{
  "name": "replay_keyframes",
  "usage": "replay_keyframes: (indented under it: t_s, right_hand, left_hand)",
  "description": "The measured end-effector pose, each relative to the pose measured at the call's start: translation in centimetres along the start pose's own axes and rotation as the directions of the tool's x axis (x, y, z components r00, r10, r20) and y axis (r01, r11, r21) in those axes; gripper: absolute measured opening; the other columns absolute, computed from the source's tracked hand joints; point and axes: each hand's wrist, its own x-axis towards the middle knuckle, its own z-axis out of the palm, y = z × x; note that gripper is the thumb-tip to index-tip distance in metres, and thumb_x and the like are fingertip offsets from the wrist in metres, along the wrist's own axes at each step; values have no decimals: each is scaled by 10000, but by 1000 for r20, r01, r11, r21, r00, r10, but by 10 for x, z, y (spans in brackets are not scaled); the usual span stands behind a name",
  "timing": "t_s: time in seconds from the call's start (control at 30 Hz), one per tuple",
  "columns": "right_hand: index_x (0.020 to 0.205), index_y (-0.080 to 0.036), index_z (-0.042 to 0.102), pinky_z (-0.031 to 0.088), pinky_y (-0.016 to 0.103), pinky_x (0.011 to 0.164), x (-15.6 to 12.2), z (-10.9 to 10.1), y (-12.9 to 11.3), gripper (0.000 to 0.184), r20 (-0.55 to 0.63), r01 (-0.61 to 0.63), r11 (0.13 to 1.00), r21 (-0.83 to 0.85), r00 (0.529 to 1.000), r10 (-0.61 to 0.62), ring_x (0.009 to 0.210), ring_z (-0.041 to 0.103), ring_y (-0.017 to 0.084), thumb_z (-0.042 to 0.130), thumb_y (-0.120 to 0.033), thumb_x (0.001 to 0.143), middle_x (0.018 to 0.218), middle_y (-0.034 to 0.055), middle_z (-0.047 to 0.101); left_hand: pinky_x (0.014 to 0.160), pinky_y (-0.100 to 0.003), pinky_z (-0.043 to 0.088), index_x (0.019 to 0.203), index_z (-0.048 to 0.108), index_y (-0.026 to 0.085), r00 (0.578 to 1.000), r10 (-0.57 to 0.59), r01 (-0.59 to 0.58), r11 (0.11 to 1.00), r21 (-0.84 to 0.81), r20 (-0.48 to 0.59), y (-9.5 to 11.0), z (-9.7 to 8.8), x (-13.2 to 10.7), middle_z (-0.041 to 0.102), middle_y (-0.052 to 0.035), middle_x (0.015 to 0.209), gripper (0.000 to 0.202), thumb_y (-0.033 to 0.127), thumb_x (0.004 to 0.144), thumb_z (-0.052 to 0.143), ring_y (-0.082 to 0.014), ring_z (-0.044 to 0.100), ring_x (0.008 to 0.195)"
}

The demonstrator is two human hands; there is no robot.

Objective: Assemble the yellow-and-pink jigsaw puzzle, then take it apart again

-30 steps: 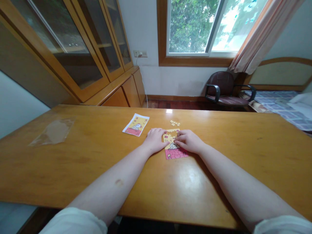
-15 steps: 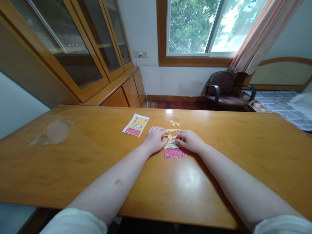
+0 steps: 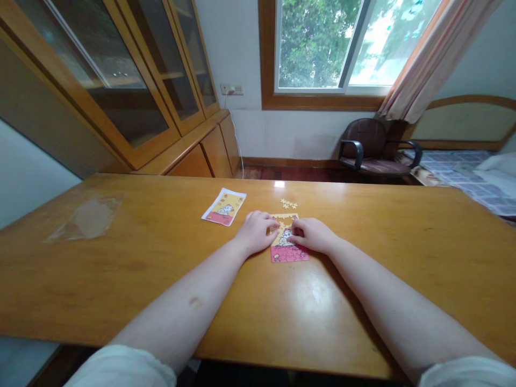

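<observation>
A small jigsaw puzzle (image 3: pixel 289 253) lies flat on the wooden table, pink at the bottom and yellow above, with a white cartoon figure in the middle. Its upper part has a gap inside the yellow border. My left hand (image 3: pixel 257 232) grips the puzzle's left edge, fingers curled and thumb resting on it. From the right, my right hand (image 3: pixel 314 234) reaches over the puzzle with its fingers bent together at the white figure; whatever is under the fingertips is hidden. Several loose yellow puzzle pieces (image 3: pixel 288 204) lie just beyond the top edge.
A printed picture card (image 3: pixel 224 207) with the same design lies left of the puzzle. Farther left is a clear plastic bag (image 3: pixel 91 217). The table (image 3: pixel 161 258) stands near a glass-door cabinet (image 3: pixel 177 86), with an office chair (image 3: pixel 371 145) past its far edge.
My right hand's fingers have shifted slightly over the white figure, and the upper right of the puzzle shows a little more. My left hand stays at the left edge.
</observation>
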Motion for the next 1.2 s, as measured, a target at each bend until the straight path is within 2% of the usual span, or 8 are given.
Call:
replay_keyframes:
  t_s: [0.1, 0.3, 0.47, 0.57, 1.2]
  right_hand:
    - [786, -203, 607, 352, 244, 603, 0, 0, 0, 194, 2, 2, 1000, -5, 1000, -2, 672, 571, 153, 662, -385, 825, 740, 18, 654]
    - [782, -205, 604, 349, 247, 605, 0, 0, -1, 193, 3, 0, 1000, -4, 1000, 0, 670, 569, 155, 668, -383, 821, 734, 13, 653]
    - [782, -206, 606, 347, 245, 607, 0, 0, 0, 188, -1, 8, 1000, 4, 1000, -8, 662, 563, 151, 666, -381, 822, 731, 10, 649]
    - [782, -206, 608, 345, 243, 601, 0, 1, 0, 181, -2, 8, 1000, 11, 1000, -8, 654, 559, 147, 664, -374, 821, 727, 11, 648]
    - [772, -206, 601, 337, 241, 595, 0, 1, 1, 177, 2, 0, 1000, 23, 1000, 0, 652, 552, 147, 663, -364, 820, 722, 9, 644]
  left_hand:
    - [976, -436, 386, 972, 751, 281, 998, 55, -55, 998, -5, 8, 1, 0, -1, 643, -55, 1007, 221, 362, 847, 589, -235, 533, 999]
    - [1020, -476, 374, 1024, 740, 267, 999, 39, -39, 999, -7, 30, 1, 2, -1, 641, -64, 1089, 262, 379, 835, 599, -254, 520, 1058]
    - [1143, -588, 185, 1124, 685, 252, 996, 50, -46, 998, -49, 78, 2, 3, -2, 634, -54, 1193, 342, 387, 818, 617, -263, 500, 1162]
    - [1151, -604, 149, 1124, 680, 252, 996, 38, -34, 999, -42, 86, 3, 3, -2, 637, -52, 1187, 342, 388, 816, 618, -260, 499, 1167]
    - [1157, -586, 173, 1182, 651, 236, 995, 2, 3, 999, -44, 99, 3, 4, -1, 614, -72, 1211, 407, 395, 808, 622, -272, 488, 1193]
